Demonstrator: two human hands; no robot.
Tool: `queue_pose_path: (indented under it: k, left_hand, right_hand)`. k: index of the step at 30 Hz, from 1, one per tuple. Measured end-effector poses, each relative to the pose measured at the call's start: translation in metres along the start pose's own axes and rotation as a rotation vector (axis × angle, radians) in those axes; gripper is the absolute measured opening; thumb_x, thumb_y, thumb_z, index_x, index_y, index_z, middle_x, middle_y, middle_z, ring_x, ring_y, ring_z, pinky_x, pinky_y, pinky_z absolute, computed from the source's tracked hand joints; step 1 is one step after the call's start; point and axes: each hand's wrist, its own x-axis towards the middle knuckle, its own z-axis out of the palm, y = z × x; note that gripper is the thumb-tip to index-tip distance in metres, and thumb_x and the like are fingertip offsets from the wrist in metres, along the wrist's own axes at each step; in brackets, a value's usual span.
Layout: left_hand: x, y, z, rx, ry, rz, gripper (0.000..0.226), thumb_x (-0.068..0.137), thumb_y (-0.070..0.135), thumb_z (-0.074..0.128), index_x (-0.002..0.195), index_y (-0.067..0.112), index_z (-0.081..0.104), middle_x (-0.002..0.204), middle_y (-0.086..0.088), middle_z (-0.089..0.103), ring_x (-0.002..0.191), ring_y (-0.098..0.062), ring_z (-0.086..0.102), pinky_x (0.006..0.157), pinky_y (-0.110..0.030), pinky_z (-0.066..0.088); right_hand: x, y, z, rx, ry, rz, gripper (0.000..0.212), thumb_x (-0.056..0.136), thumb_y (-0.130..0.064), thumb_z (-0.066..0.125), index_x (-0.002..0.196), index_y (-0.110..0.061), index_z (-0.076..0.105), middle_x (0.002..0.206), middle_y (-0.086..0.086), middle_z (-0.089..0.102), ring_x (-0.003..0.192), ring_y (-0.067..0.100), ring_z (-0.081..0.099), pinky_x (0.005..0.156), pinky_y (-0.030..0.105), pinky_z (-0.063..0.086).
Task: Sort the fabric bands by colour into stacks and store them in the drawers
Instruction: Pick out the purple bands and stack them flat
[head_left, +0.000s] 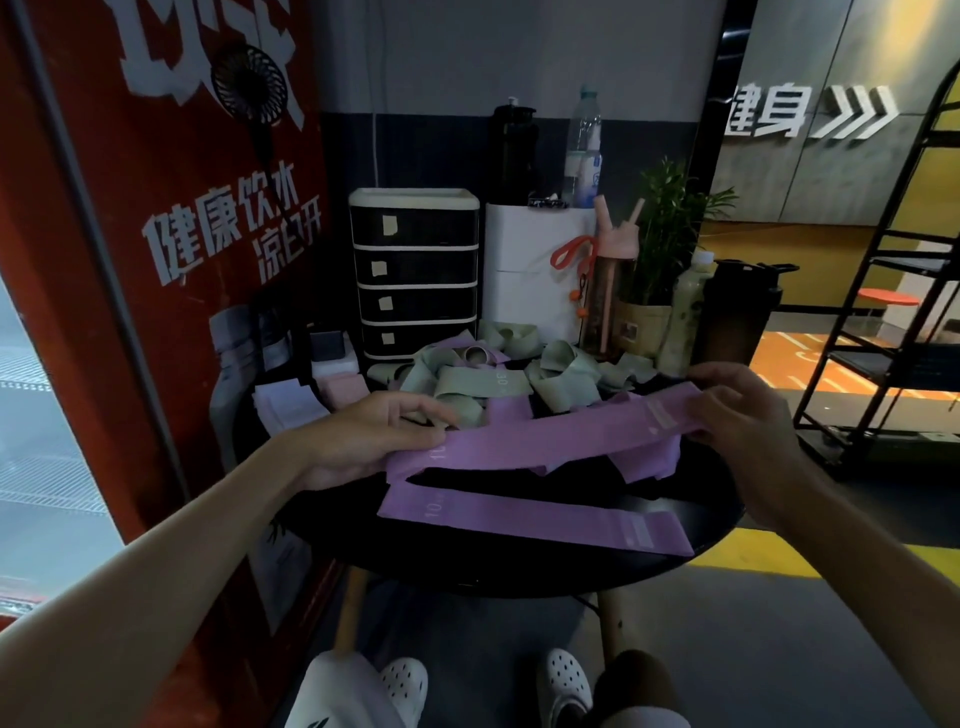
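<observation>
A purple fabric band (550, 441) is stretched flat between my two hands above the round black table (498, 571). My left hand (374, 436) pinches its left end and my right hand (748, 415) pinches its right end. A second purple band (530, 514) lies flat on the table just below it, and more purple fabric (649, 465) hangs under the held band. A jumbled pile of pale green bands (467, 384) with a few purple ones covers the back of the table. The black drawer unit (415, 275) with several shut drawers stands behind the pile.
White boxes (535, 270), bottles (584, 145), a pink cup (615, 291), a potted plant (670, 234) and a dark shaker (732, 312) crowd the table's back right. Pink and white folded cloths (322, 395) lie at the left. A red panel (156, 260) stands left, a black rack (893, 291) right.
</observation>
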Motion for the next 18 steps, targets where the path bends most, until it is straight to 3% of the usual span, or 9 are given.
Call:
queue_pose_path:
  k: [2, 7, 9, 12, 15, 18]
  left_hand:
    - [-0.002, -0.011, -0.008, -0.01, 0.052, -0.053, 0.036, 0.085, 0.015, 0.072, 0.12, 0.009, 0.064, 0.112, -0.022, 0.069, 0.097, -0.025, 0.068, 0.085, -0.034, 0.056]
    - [0.001, -0.038, -0.013, 0.124, 0.32, -0.066, 0.021, 0.086, 0.007, 0.075, 0.103, 0.004, 0.064, 0.094, -0.017, 0.067, 0.072, -0.012, 0.064, 0.061, -0.023, 0.053]
    - [0.003, -0.045, -0.011, 0.215, 0.406, -0.03, 0.018, 0.084, 0.007, 0.077, 0.095, 0.005, 0.064, 0.085, -0.018, 0.067, 0.063, -0.011, 0.061, 0.056, -0.022, 0.05]
    - [0.005, -0.052, -0.006, 0.397, 0.494, 0.041, 0.019, 0.08, 0.009, 0.081, 0.085, 0.011, 0.063, 0.075, -0.014, 0.069, 0.065, -0.015, 0.061, 0.063, -0.023, 0.048]
    - [0.005, -0.059, -0.004, 0.456, 0.517, 0.059, 0.023, 0.078, 0.015, 0.084, 0.085, 0.018, 0.062, 0.07, -0.006, 0.067, 0.067, -0.018, 0.062, 0.067, -0.03, 0.048]
    - [0.004, -0.062, -0.002, 0.504, 0.527, 0.057, 0.024, 0.077, 0.019, 0.084, 0.086, 0.022, 0.062, 0.077, -0.006, 0.071, 0.075, -0.023, 0.068, 0.073, -0.038, 0.054]
  right_hand:
    - [-0.013, 0.011, -0.003, -0.029, -0.024, 0.035, 0.029, 0.092, 0.003, 0.055, 0.097, -0.024, 0.063, 0.089, 0.027, 0.057, 0.081, 0.03, 0.055, 0.075, 0.043, 0.044]
    - [-0.037, 0.041, 0.002, -0.226, -0.06, -0.012, 0.03, 0.088, 0.007, 0.061, 0.087, -0.023, 0.063, 0.079, 0.021, 0.056, 0.067, 0.014, 0.049, 0.058, 0.015, 0.041]
    - [-0.042, 0.05, 0.002, -0.297, -0.105, -0.007, 0.022, 0.087, 0.004, 0.063, 0.09, -0.018, 0.066, 0.075, 0.015, 0.058, 0.063, 0.008, 0.049, 0.054, 0.015, 0.039]
    - [-0.046, 0.061, -0.001, -0.356, -0.111, -0.027, 0.019, 0.086, 0.002, 0.066, 0.088, -0.016, 0.067, 0.068, 0.009, 0.054, 0.057, 0.003, 0.045, 0.052, 0.012, 0.036]
    - [-0.052, 0.066, -0.003, -0.376, -0.126, -0.033, 0.018, 0.085, 0.002, 0.067, 0.088, -0.015, 0.068, 0.073, 0.018, 0.055, 0.062, 0.009, 0.045, 0.056, 0.017, 0.038]
    - [-0.056, 0.068, -0.004, -0.404, -0.124, -0.058, 0.016, 0.085, 0.003, 0.066, 0.087, -0.013, 0.068, 0.075, 0.024, 0.055, 0.059, 0.006, 0.044, 0.052, 0.012, 0.038]
